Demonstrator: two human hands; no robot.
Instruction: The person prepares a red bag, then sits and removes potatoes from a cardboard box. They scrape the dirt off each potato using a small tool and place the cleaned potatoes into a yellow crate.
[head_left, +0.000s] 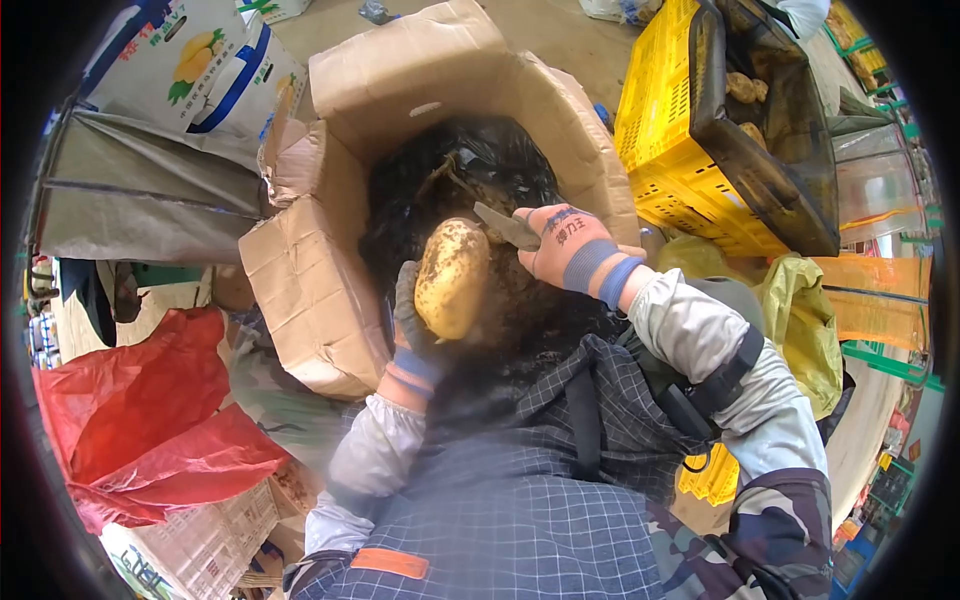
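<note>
Over the open cardboard box, my left hand in a grey and orange glove grips a large yellow potato with brown dirt patches on its skin. My gloved right hand is closed around a knife, its short grey blade pointing left, just beside the upper right of the potato. The knife's handle is hidden in the fist. Under both hands, black plastic lines the cardboard box, with soil and dark scraps inside.
At the upper right stands a yellow crate next to a dark-lined one holding several potatoes. A red plastic bag lies at the left. Printed white cartons stand at the upper left. A yellow-green bag hangs beside my right arm.
</note>
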